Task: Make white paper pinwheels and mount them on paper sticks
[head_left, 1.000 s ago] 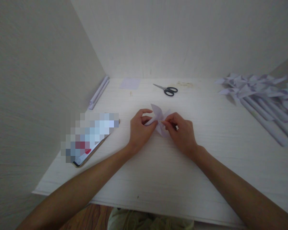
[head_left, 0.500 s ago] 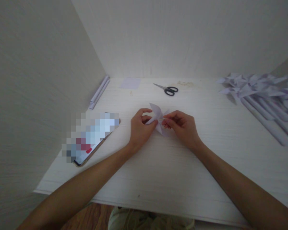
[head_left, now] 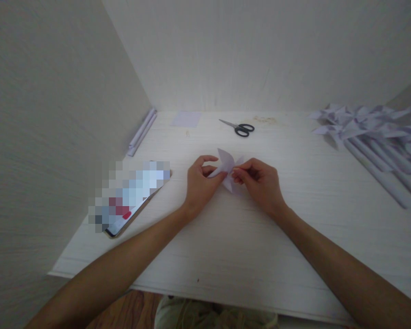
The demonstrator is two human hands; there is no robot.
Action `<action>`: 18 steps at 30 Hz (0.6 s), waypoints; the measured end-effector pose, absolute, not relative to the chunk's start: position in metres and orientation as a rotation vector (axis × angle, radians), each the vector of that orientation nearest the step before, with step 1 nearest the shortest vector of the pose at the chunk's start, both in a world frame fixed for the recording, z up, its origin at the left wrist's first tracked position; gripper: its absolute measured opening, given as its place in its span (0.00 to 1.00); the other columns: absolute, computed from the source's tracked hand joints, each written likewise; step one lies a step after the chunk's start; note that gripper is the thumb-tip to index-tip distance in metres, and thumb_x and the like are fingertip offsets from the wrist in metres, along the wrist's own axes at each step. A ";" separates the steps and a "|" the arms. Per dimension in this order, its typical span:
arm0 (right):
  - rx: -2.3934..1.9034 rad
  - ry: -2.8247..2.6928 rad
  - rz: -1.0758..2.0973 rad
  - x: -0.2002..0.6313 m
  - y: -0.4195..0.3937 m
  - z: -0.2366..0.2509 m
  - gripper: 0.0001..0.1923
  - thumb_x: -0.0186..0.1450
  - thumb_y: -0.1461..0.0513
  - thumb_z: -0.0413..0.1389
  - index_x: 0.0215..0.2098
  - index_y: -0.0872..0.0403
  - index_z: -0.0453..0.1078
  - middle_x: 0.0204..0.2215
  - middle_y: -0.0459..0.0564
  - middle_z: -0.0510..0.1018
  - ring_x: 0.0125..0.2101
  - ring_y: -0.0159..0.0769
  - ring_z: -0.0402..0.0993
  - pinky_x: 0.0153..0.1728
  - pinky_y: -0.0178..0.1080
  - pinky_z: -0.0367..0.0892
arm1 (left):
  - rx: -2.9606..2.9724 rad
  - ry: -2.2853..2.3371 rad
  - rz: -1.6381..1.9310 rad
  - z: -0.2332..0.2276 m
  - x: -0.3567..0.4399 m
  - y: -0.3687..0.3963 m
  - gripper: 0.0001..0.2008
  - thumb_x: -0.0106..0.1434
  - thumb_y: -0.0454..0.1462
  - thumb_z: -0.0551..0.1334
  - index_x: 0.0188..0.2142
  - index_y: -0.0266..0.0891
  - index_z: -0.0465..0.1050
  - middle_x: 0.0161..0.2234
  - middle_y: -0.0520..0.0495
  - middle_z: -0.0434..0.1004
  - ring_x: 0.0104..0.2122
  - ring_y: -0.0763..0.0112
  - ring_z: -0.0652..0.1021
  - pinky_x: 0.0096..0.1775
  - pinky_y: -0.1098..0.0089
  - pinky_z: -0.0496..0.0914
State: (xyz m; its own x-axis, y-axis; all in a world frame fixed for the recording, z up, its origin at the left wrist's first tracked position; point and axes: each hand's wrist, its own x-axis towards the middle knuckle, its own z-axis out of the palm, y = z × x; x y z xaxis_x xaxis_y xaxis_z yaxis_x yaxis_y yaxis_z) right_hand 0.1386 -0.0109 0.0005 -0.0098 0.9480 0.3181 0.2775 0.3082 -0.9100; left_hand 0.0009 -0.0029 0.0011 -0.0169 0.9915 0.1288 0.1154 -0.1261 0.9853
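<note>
A white paper pinwheel (head_left: 226,161) is held above the middle of the table, its pointed blades standing out. My left hand (head_left: 202,182) grips it from the left, the thumb pressed on a blade and the other fingers curled behind. At the pinwheel's centre, from the right, the thumb and fingertips of my right hand (head_left: 258,182) are pinched together. Whatever small thing lies in that pinch is hidden by the fingers. Beyond both hands lie black-handled scissors (head_left: 241,129), their blades pointing left.
Several finished pinwheels (head_left: 356,123) with rolled-paper sticks (head_left: 376,173) are piled at the right. Rolled paper tubes (head_left: 142,132) lie along the left wall, and a square paper sheet (head_left: 187,119) sits near the back wall. A phone (head_left: 137,198), partly blurred, rests on the white table (head_left: 205,256).
The pinwheel has turned slightly, its upper blade shifting right. A thin pale-yellow piece seen at my right fingertips before is now hardly visible. Both hands stay almost in place.
</note>
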 end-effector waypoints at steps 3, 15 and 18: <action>-1.165 -1.477 0.839 0.139 -0.010 0.000 0.05 0.55 0.62 0.53 0.24 0.56 0.65 0.18 0.45 0.72 0.20 0.29 0.69 0.22 0.33 0.66 | 1.363 1.249 1.266 0.002 0.000 -0.002 0.17 0.44 0.35 0.62 0.36 0.37 0.63 0.21 0.52 0.72 0.20 0.75 0.73 0.21 0.78 0.62; -1.138 -1.379 0.893 0.139 -0.008 0.003 0.03 0.54 0.65 0.54 0.23 0.57 0.66 0.18 0.43 0.73 0.18 0.26 0.69 0.22 0.31 0.67 | 1.301 1.207 1.221 0.003 0.000 -0.002 0.20 0.43 0.37 0.64 0.37 0.37 0.63 0.20 0.52 0.73 0.20 0.74 0.73 0.22 0.76 0.64; -1.123 -1.337 0.932 0.139 -0.007 0.002 0.03 0.54 0.65 0.54 0.22 0.56 0.66 0.18 0.43 0.73 0.18 0.26 0.69 0.22 0.31 0.67 | 1.289 1.182 1.218 0.003 -0.001 -0.002 0.22 0.43 0.37 0.64 0.39 0.37 0.63 0.21 0.52 0.73 0.20 0.73 0.74 0.22 0.76 0.65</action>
